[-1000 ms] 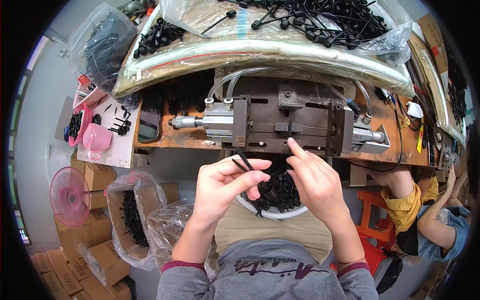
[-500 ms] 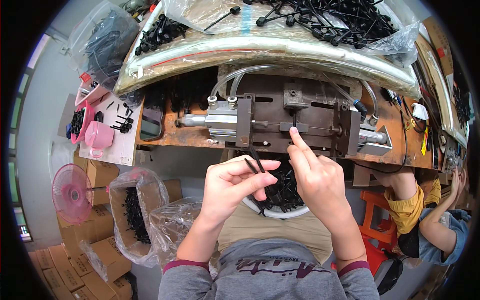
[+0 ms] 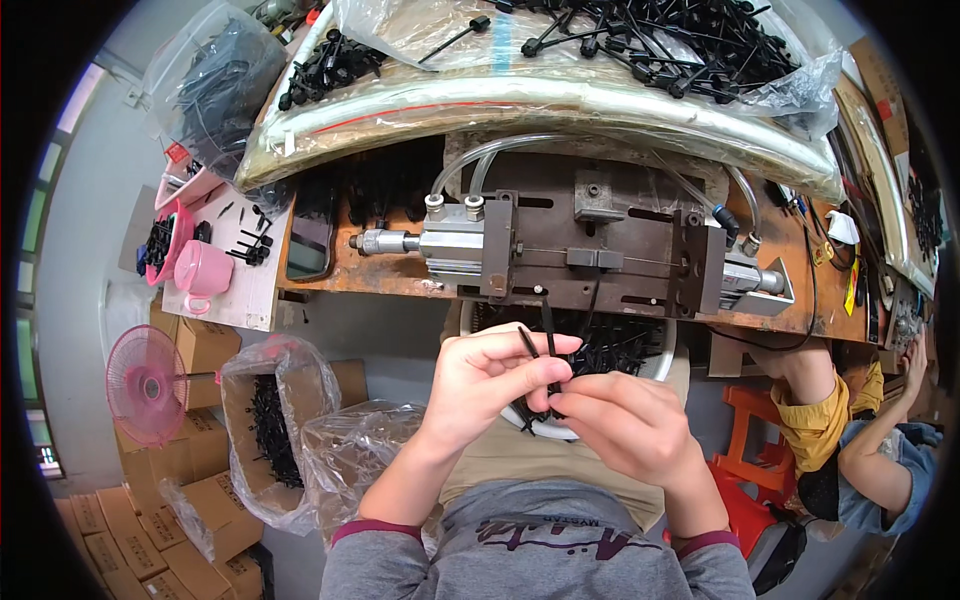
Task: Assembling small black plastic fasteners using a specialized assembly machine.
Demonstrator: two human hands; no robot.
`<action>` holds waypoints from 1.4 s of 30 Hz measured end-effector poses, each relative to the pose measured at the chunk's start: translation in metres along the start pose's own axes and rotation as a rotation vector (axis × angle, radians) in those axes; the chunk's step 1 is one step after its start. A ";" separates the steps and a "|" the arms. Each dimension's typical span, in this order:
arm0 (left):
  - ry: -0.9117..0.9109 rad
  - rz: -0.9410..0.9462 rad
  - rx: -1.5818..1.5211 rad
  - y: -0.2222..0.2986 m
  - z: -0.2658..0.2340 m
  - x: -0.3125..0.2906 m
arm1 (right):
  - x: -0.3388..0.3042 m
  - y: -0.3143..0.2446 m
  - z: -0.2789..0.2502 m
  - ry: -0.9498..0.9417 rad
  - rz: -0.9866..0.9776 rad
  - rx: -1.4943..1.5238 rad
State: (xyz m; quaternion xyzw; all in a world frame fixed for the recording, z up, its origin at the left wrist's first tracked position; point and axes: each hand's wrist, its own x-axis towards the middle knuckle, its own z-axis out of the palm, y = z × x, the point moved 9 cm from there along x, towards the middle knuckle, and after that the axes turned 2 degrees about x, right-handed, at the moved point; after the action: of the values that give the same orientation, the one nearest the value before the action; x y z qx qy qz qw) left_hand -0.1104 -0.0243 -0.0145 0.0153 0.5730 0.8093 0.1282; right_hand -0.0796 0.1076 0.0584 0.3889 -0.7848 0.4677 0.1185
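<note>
My left hand [image 3: 480,385] pinches several thin black plastic rods [image 3: 548,325] between thumb and fingers, their ends sticking up. Close against it, my right hand [image 3: 635,420] is closed, its fingertips pinching the same rods near my left thumb. Both hands are above a white basin [image 3: 662,355] of black stemmed parts in my lap. Beyond them, a brown metal fixture [image 3: 560,225] carries a small dark block [image 3: 595,259] at its middle. Just below this block a slim black rod [image 3: 592,297] slants down toward the basin; whether anything holds it, I cannot tell.
Silver air cylinders [image 3: 455,245] with clear hoses flank the fixture. Behind it a padded, plastic-covered tray [image 3: 420,105] bears heaps of black parts. At left are a phone [image 3: 311,243], a pink mug [image 3: 203,268], a pink fan [image 3: 150,385] and cartons [image 3: 210,500]. Another person's arm [image 3: 880,430] shows at right.
My right hand has come back from the fixture's block, where its index finger was touching a black part, down to the rods in my left hand. The part no longer stands behind the block.
</note>
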 end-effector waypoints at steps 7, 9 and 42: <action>0.065 0.043 0.056 0.014 -0.005 -0.005 | 0.000 0.038 -0.014 0.123 0.170 -0.236; 0.099 0.065 0.082 0.019 -0.007 -0.006 | 0.001 0.046 -0.006 0.094 0.190 -0.335; -0.099 0.552 0.678 0.046 0.044 -0.040 | -0.012 0.078 0.011 0.248 0.710 1.209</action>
State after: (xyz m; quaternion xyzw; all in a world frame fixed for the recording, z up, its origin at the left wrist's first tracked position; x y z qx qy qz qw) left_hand -0.0729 -0.0066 0.0483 0.2479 0.7737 0.5778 -0.0779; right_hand -0.1256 0.1250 -0.0043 0.0514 -0.4477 0.8725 -0.1890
